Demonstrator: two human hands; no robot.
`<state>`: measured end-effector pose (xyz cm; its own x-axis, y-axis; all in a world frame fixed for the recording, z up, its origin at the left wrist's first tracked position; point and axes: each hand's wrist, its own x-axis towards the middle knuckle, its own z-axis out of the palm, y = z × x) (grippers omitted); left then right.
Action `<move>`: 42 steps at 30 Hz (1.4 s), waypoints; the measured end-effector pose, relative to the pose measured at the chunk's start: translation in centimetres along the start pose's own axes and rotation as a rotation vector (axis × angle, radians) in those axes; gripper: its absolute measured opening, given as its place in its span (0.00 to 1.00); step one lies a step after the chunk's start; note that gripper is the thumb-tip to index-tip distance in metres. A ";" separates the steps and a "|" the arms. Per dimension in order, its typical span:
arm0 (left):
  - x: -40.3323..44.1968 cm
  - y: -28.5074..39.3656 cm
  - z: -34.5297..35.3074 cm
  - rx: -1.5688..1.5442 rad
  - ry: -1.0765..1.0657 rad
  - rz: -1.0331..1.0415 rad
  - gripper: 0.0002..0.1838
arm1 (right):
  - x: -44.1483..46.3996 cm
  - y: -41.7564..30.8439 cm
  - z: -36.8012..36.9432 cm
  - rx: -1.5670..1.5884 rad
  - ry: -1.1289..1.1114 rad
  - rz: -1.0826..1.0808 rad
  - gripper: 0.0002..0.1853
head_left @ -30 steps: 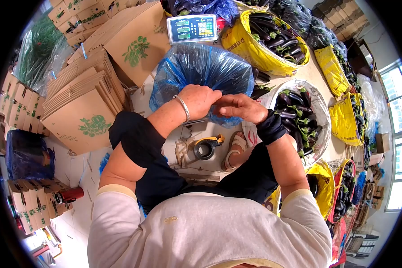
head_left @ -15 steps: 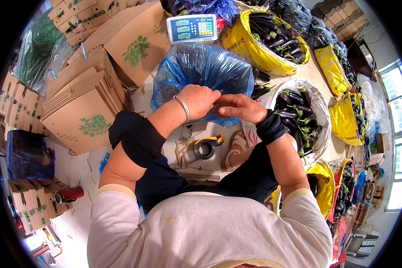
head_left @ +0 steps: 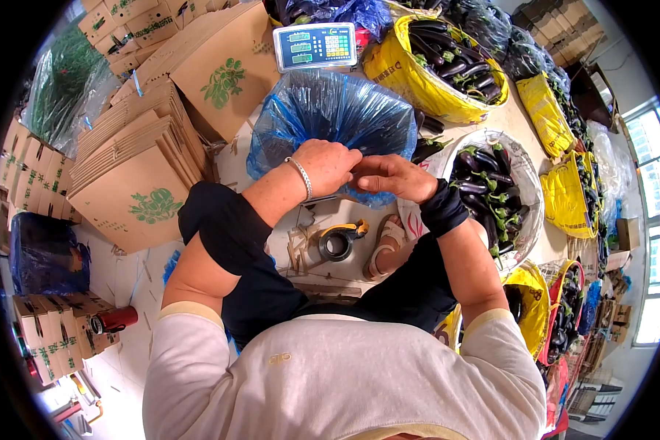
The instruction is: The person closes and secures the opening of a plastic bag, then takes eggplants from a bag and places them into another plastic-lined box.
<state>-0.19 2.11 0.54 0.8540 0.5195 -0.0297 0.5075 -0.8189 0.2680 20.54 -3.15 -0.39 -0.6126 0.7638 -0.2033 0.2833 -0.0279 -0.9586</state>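
Observation:
A blue plastic bag point(head_left: 334, 103) is spread wide with its mouth up, its film gathered in folds toward the middle. My left hand point(head_left: 324, 167), wearing a silver bracelet, is closed on the near edge of the bag. Close beside it, my right hand point(head_left: 397, 178) curls over the same edge, thumb below the fingers; its fingertips are partly hidden. The two hands nearly meet at the fingertips. Some of the blue film hangs beneath my right hand. A roll of tape in a dispenser point(head_left: 337, 243) lies on the floor below the hands.
A digital scale display point(head_left: 314, 47) stands behind the bag. Flattened cartons point(head_left: 128, 180) are stacked at the left. At the right are a white sack point(head_left: 532, 213) and a yellow sack point(head_left: 389, 70), both holding eggplants point(head_left: 484, 183). A red flask point(head_left: 114, 320) sits at lower left.
The bag's film shifts slightly around its near and left edges. Both hands stay in almost the same place.

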 end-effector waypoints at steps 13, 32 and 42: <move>-0.1 0.1 0.0 -0.005 -0.030 -0.010 0.12 | 0.0 -0.1 0.1 -0.067 -0.005 0.009 0.25; -0.1 0.1 0.1 0.004 -0.063 -0.008 0.12 | 0.1 0.0 0.0 -0.147 -0.037 -0.021 0.26; -0.2 0.1 0.1 0.016 -0.059 -0.003 0.12 | 0.1 0.2 0.1 -0.159 -0.028 -0.017 0.27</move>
<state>-0.26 1.88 0.44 0.8574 0.5072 -0.0871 0.5115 -0.8214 0.2523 20.44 -3.12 -0.64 -0.6381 0.7450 -0.1947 0.3844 0.0891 -0.9189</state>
